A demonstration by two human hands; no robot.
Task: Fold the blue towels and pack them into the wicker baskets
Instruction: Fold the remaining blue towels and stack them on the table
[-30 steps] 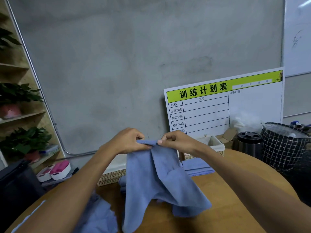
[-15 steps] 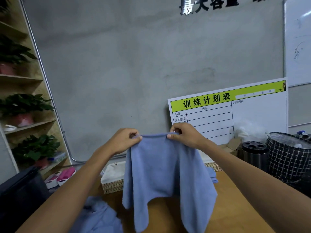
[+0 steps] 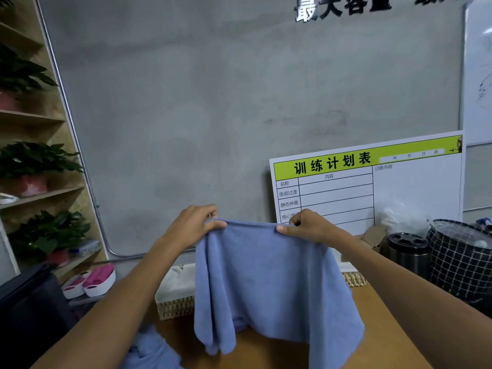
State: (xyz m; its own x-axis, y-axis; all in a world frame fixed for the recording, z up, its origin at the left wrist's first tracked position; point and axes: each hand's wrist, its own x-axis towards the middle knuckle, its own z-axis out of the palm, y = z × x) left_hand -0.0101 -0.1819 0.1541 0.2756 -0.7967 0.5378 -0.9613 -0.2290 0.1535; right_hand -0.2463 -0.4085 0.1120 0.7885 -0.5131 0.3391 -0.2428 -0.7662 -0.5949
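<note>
A blue towel hangs in the air above the wooden table, stretched along its top edge. My left hand pinches the top left corner and my right hand pinches the top right corner. Behind the towel stands a wicker basket with a white liner, partly hidden by the cloth. A second wicker basket shows only a strip of weave to the right. More blue towel lies bunched at the table's near left edge.
A white planning board leans on the grey wall at the back. A dark metal cup and a black grid-pattern bin stand at the right. Shelves with potted plants fill the left side.
Both hands have lifted the towel higher and drawn apart along its top edge, so the cloth now hangs spread out wide.
</note>
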